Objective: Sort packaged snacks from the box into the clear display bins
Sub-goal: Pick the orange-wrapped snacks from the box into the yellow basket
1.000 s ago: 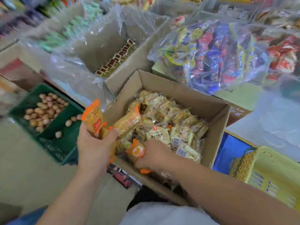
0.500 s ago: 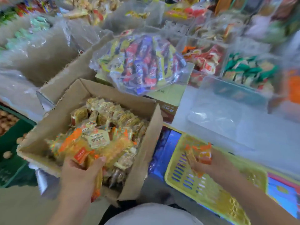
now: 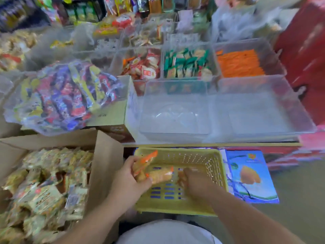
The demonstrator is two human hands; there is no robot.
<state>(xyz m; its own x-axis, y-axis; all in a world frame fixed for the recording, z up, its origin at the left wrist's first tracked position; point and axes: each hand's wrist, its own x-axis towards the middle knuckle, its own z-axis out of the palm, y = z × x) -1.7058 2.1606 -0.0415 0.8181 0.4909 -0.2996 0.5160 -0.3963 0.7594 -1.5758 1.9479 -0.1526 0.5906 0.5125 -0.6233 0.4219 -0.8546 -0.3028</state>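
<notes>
1. The left hand [image 3: 128, 180], at lower centre, is gripping a bundle of orange-ended snack packets [image 3: 154, 173]. The thumb and curled fingers are wrapping round the bundle's left end.
2. The bundle is lying over the left inner part of the yellow basket [image 3: 215, 166]. One orange tip is pointing toward the basket's upper left corner.
3. The right hand [image 3: 195, 185] is reaching into the basket's middle, just right of the bundle. Motion blur is hiding the fingers, so it cannot be told whether they are spread or pinching anything.
4. The cardboard box [image 3: 105, 164], at lower left, is standing against the basket's left side. It is holding a heap of pale wrapped snacks [image 3: 47, 187].
5. Two clear display bins are sitting side by side on the counter above the basket, a middle bin [image 3: 175, 120] and a right bin [image 3: 260, 117].
6. Behind them, three bins in a row are showing red-and-white packets [image 3: 146, 69], green packets [image 3: 184, 64] and orange sticks [image 3: 239, 63].
7. A clear bag of mixed colourful packets [image 3: 65, 97] is resting at the left of the frame, above the box.
8. A blue printed pack [image 3: 251, 175] is lying just right of the basket.
</notes>
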